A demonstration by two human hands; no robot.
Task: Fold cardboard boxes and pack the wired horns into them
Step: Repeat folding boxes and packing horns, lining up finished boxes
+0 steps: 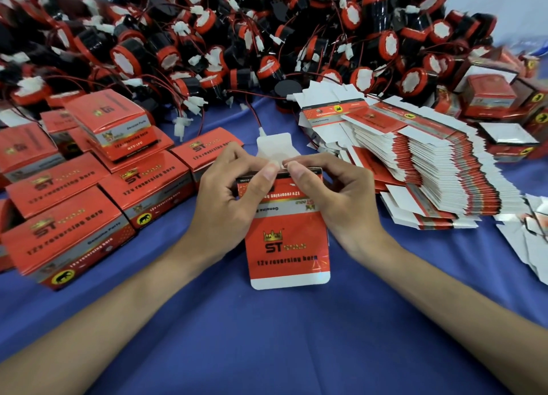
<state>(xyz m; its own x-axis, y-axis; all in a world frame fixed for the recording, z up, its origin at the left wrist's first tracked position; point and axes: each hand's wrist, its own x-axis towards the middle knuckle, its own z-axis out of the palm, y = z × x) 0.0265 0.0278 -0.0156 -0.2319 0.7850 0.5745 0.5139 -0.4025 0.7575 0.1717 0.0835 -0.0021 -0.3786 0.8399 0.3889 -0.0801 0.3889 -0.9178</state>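
Both hands, left hand (pixel 234 193) and right hand (pixel 332 193), pinch the box (pixel 286 240) with curled fingers; uneven thumb pressure may crease its end flap (pixel 274 145).

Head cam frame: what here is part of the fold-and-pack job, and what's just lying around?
Job: red box blank, pinched at its top flap by left hand and right hand; stack of flat blanks; heap of wired horns; folded boxes at left.
Lying about: loose white card pieces at the right edge; blue cloth underneath.
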